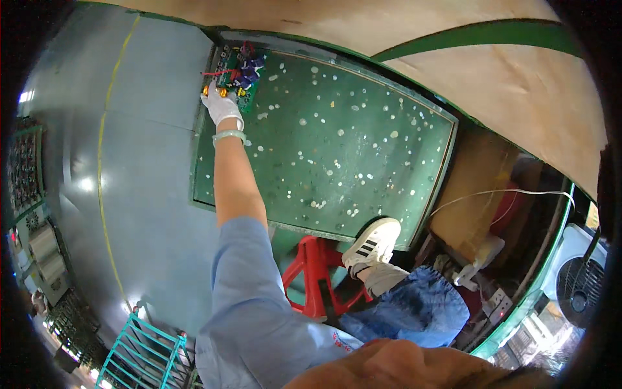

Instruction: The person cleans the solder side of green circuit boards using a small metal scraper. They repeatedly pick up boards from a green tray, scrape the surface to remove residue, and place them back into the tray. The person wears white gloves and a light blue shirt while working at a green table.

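My left hand (221, 107), in a white glove with a pale bangle at the wrist, reaches out to the far left. Its fingers are closed at the near edge of a green circuit board (248, 100) fitted with copper-coloured coils, dark blue-purple parts and red wires. The board is at the far left corner of a green, white-spotted panel (324, 142). Fingertips are partly hidden among the coils. My right hand is not in view.
A red plastic stool (315, 275) stands beside my white shoe (376, 243) at the panel's near edge. Wooden boards (505, 97) overhang the far right. A white cable (492, 192) and a fan (578, 285) are at right, a teal rack (146, 353) at lower left.
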`<state>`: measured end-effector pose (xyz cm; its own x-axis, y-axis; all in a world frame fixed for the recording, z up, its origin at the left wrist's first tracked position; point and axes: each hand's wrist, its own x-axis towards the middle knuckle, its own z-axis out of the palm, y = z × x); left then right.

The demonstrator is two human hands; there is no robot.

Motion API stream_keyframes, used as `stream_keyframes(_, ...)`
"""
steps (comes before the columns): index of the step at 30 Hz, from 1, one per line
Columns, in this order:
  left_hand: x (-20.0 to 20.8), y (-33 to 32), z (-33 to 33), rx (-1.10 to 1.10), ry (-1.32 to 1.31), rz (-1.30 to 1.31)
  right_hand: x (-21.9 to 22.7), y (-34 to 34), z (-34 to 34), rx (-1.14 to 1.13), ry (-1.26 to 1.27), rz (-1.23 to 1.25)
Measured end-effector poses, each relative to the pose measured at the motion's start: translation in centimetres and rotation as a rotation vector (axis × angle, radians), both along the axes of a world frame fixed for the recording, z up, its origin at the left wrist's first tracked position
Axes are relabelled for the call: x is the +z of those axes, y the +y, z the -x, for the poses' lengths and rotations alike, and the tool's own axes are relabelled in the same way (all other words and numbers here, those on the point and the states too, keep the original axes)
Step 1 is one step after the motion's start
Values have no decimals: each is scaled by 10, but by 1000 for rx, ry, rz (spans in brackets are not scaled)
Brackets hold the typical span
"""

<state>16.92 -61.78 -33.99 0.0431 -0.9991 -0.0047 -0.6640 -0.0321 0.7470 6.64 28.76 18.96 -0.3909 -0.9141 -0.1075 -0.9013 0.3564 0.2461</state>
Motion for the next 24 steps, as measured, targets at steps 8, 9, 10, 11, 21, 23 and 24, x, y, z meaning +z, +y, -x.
stream_keyframes(8, -44, -42, -22, 58, 1237, -343, 2, 34, -8, -63, 144, -168)
stream_keyframes(9, -39, -32, -8, 75, 1246, -364, 2, 23, -24, -273, 83, -118)
stream_keyframes(10, -25, -24, -2, 101, 1252, -370, 2, 1, -33, -469, 12, -61)
stream_keyframes(11, -8, -16, 1, 130, 1257, -371, 1, -26, -38, -655, -59, 2)
stream_keyframes(21, 45, 289, -14, 38, 861, -431, -29, 34, -29, -82, 219, 104)
stream_keyframes(23, 69, 390, -6, -135, 984, -587, -40, 62, -46, -199, 417, 18)
stream_keyframes(24, 78, 436, 0, -212, 976, -653, -42, 71, -48, -332, 406, 42)
